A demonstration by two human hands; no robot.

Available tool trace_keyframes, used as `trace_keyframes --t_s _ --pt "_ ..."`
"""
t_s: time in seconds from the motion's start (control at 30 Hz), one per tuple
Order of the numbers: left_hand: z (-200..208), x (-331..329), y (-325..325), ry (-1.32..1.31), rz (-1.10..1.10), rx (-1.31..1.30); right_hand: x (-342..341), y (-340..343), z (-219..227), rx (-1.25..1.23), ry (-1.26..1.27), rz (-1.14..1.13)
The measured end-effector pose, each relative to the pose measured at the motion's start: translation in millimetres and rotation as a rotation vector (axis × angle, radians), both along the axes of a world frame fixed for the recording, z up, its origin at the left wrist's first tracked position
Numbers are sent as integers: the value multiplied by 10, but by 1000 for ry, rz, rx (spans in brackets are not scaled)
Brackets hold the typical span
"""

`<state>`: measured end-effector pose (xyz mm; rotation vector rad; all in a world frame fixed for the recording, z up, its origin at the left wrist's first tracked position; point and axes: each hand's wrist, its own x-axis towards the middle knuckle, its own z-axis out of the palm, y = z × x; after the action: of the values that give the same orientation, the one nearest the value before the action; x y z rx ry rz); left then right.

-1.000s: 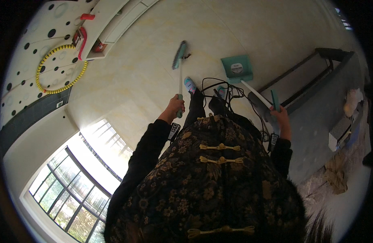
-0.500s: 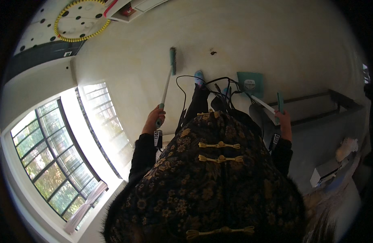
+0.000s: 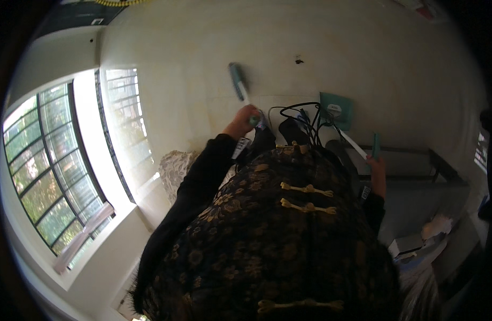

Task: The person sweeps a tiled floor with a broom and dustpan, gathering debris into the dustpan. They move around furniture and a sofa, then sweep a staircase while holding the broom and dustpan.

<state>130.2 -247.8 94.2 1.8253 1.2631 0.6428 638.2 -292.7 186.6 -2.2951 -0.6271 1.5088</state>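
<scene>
Left hand [image 3: 246, 119] closed round the handle of a long-headed teal broom with a pale shaft [image 3: 237, 80]; head out ahead of the feet, floor contact can't be confirmed. Right hand [image 3: 378, 167] wrapped round the upper end of a teal, square-panned plastic dustpan with a white handle [image 3: 342, 116]; pan sits forward-right of the feet, beside looped black cables [image 3: 310, 120]. Small dark debris clump [image 3: 299, 60] on the pale, glossy floor [image 3: 192, 69], between broom head and pan, farther out, touching neither.
</scene>
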Motion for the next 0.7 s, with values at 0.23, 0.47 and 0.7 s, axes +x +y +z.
trace_keyframes --t_s 0.23,0.47,0.7 --pt "407 80 153 -1603 984 -1367 -175 218 -235 -80 -2 208" --pt "733 -867 -1014 -1477 1117 -1114 -483 433 -337 -2 120 189" --pt "254 -2138 -1971 -1844 1543 -1222 -980 536 -227 46 184 175"
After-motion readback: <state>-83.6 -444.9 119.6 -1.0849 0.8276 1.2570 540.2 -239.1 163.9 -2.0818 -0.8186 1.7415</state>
